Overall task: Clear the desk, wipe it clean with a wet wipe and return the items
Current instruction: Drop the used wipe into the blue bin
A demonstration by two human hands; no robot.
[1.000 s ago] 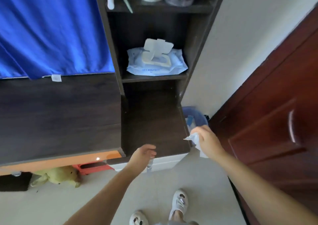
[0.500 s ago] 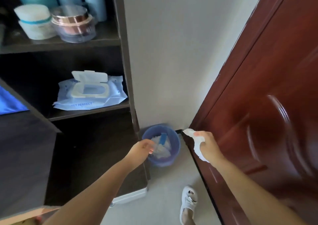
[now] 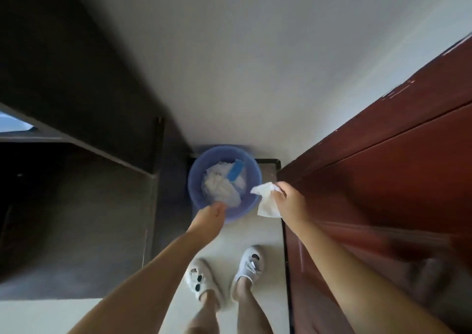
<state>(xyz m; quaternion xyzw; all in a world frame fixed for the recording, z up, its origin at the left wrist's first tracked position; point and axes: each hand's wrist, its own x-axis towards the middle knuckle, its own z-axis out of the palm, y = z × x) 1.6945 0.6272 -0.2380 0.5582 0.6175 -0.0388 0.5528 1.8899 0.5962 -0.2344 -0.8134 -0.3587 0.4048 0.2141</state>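
Observation:
A crumpled white wet wipe (image 3: 265, 201) hangs from my right hand (image 3: 287, 199), which grips it just to the right of a blue round bin's rim. The blue bin (image 3: 199, 170) stands on the floor against the wall and holds white paper and a blue strip. My left hand (image 3: 210, 217) hovers at the bin's near rim with fingers curled and nothing in it. The dark desk top (image 3: 76, 218) fills the left side.
A dark red wooden door (image 3: 383, 193) runs along the right, close to my right arm. The dark shelf unit's side panel (image 3: 89, 78) stands at the left beside the white wall (image 3: 242, 52). My feet in white slippers (image 3: 201, 280) stand on the pale floor.
The view has tilted down and turned right toward the bin. Both hands have come closer to the bin; the wipe pack and shelves have left the view.

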